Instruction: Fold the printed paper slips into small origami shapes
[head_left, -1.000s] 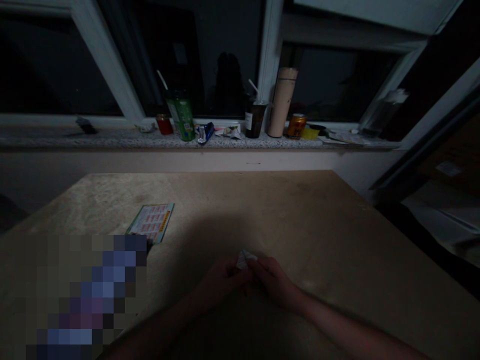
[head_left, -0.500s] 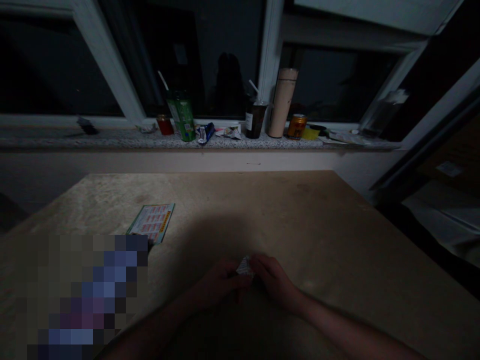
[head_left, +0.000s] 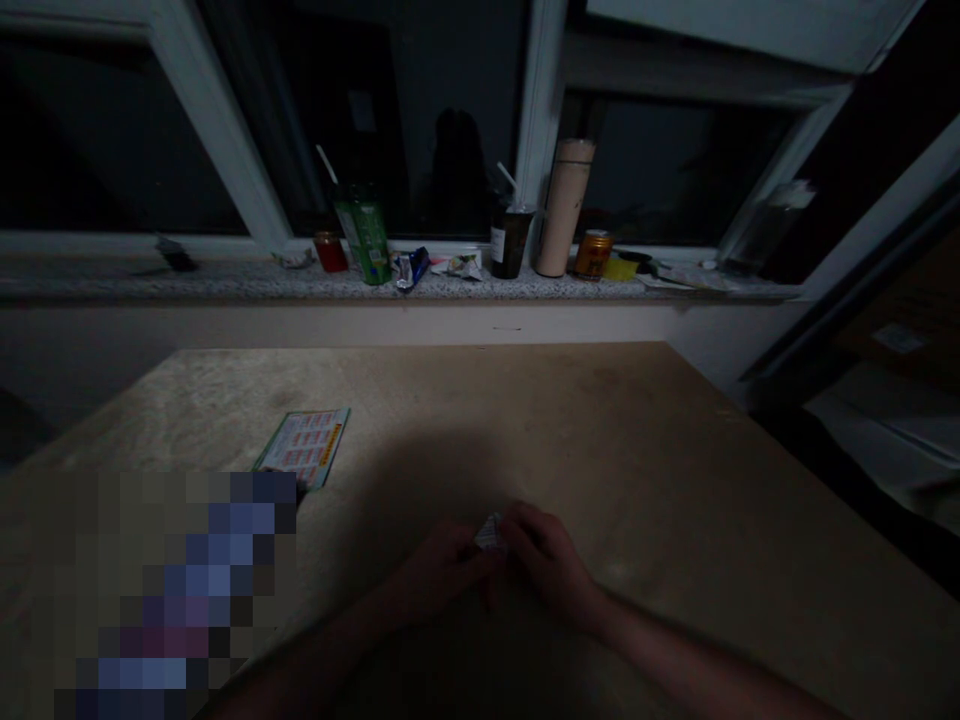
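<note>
A small folded piece of printed paper (head_left: pixel 490 534) is pinched between my two hands, low in the middle of the view above the brown table (head_left: pixel 600 430). My left hand (head_left: pixel 448 565) is closed on its left and lower side, the thumb lying along the near edge. On the right side, the fingers of my right hand (head_left: pixel 541 545) are bent and closed on the paper. The dim light and the fingers hide much of the paper, so its full shape cannot be made out.
A printed card (head_left: pixel 304 447) lies on the table at left, beside a pixelated patch. Along the granite sill (head_left: pixel 450 290) stand a green can (head_left: pixel 369 240), a dark cup with a straw (head_left: pixel 510 240), a pink flask (head_left: pixel 564 210), an orange can (head_left: pixel 594 255) and crumpled wrappers (head_left: pixel 411 268).
The fingers of my right hand have bent and lifted slightly at the paper. My left hand stays nearly in place, still gripping it.
</note>
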